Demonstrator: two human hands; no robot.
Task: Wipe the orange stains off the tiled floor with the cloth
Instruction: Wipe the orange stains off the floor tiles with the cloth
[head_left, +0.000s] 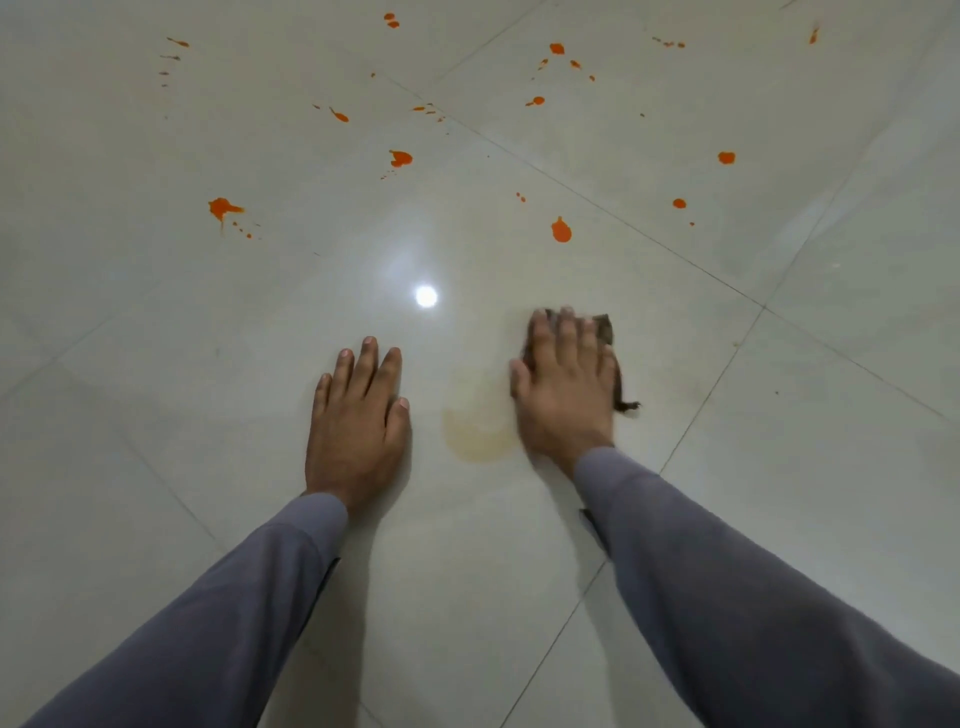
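My right hand (563, 387) presses flat, fingers straight, on a dark brown cloth (605, 328) lying on the pale tiled floor (208, 332); the cloth shows only past my fingertips and as a frayed corner at the right. Just left of that hand is a faint yellowish smear (475, 434). My left hand (358, 410) rests flat on the floor, fingers spread, holding nothing. Several orange stains lie farther away: a drop (561, 230) ahead of the cloth, a splat (223, 208) at the left, another (401, 158) in the middle.
More orange spots scatter across the far tiles, such as one (726, 157) at the right and one (557, 49) near the top. A bright lamp reflection (426, 296) glares between my hands. Grout lines run diagonally. Grey sleeves cover both forearms.
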